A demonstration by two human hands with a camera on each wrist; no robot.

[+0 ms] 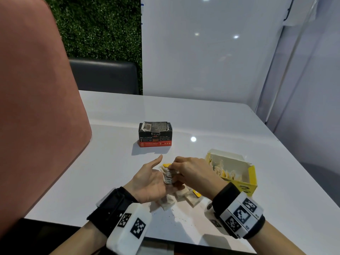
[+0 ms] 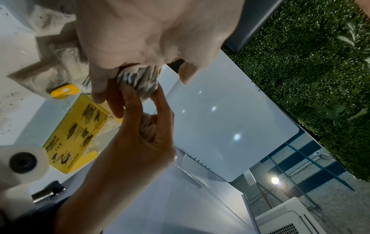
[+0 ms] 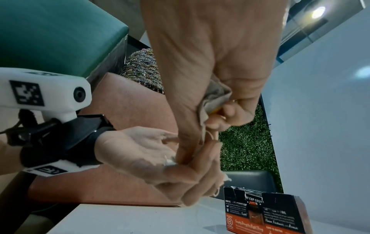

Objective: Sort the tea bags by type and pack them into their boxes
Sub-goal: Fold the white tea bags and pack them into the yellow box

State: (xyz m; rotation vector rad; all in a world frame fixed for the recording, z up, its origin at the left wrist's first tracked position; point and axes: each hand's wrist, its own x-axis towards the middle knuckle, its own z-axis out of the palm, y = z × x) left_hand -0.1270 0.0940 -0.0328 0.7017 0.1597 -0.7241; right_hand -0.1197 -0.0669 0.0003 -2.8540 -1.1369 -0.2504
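My left hand (image 1: 149,179) lies palm up over the white table (image 1: 220,126), thumb spread away, with a stack of paper tea bags (image 1: 168,175) resting on its fingers. My right hand (image 1: 193,170) pinches that stack (image 2: 140,79) from the right with thumb and forefinger. It also keeps a crumpled tea bag (image 3: 216,98) tucked under its other curled fingers. Loose tea bags (image 1: 171,201) with yellow tags lie under both hands. An open yellow box (image 1: 246,186) holding tea bags sits to the right. A black and red box (image 1: 156,139) stands open further back.
A pink chair back (image 1: 36,107) rises close on the left. A dark seat (image 1: 104,76) stands behind the table's far edge, and white panels close off the back and right. Tea crumbs (image 1: 176,216) dot the table near its front edge.
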